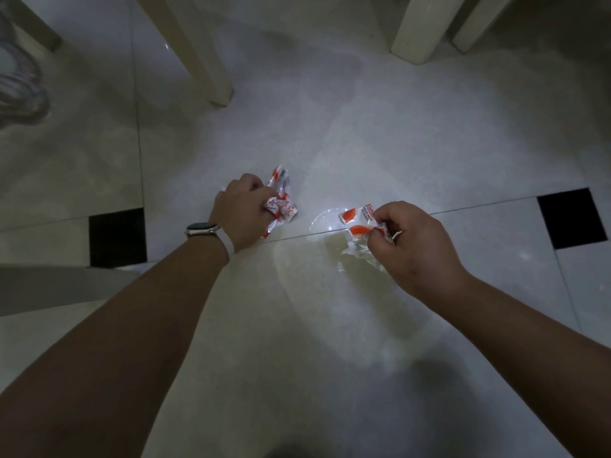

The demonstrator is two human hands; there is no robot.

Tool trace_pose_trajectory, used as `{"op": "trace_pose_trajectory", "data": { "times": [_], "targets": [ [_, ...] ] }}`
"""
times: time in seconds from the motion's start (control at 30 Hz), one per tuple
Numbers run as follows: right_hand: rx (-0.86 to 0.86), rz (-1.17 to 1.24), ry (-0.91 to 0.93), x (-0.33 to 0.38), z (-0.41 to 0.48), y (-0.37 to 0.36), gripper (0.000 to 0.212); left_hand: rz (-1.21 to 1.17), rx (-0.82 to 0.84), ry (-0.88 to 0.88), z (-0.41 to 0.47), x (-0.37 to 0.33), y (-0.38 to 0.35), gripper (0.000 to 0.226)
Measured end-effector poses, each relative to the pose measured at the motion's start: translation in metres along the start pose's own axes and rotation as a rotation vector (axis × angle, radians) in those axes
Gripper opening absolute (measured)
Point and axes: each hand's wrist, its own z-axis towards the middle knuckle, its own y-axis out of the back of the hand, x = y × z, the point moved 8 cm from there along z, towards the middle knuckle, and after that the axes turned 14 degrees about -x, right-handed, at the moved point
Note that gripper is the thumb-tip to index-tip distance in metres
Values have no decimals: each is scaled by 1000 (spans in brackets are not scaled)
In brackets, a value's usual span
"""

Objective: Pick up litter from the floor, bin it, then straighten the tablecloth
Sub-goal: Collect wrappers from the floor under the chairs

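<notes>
The left hand (243, 209) is curled round a crumpled star-printed wrapper (281, 201) that sticks out ahead of its fingers; the right hand (416, 246) pinches an orange-and-white wrapper (358, 223) that juts toward the left hand; both are low over the tiled floor (363, 127), touching it or not I cannot tell. No bin shows, so the next move is probably to rise and look for it.
</notes>
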Motion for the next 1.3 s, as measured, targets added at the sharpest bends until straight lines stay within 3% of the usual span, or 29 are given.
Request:
{"op": "trace_pose_trajectory", "data": {
  "times": [0.13,0.53,0.7,0.97,1.3],
  "targets": [
    [1,9,12,0,0,0,7,-37,-92,31,-8,-6,-1,13],
    [40,84,33,13,2,6,5,-198,-140,216,-46,-29,32,7],
    [82,101,47,30,-5,29,6,-208,-242,305,-61,-49,79,7],
    [120,116,-70,67,-41,119,9,-305,-243,383,-93,-109,177,3],
    [49,93,-166,170,-64,311,5,-456,-180,435,-114,-219,366,10]
  ]
}}
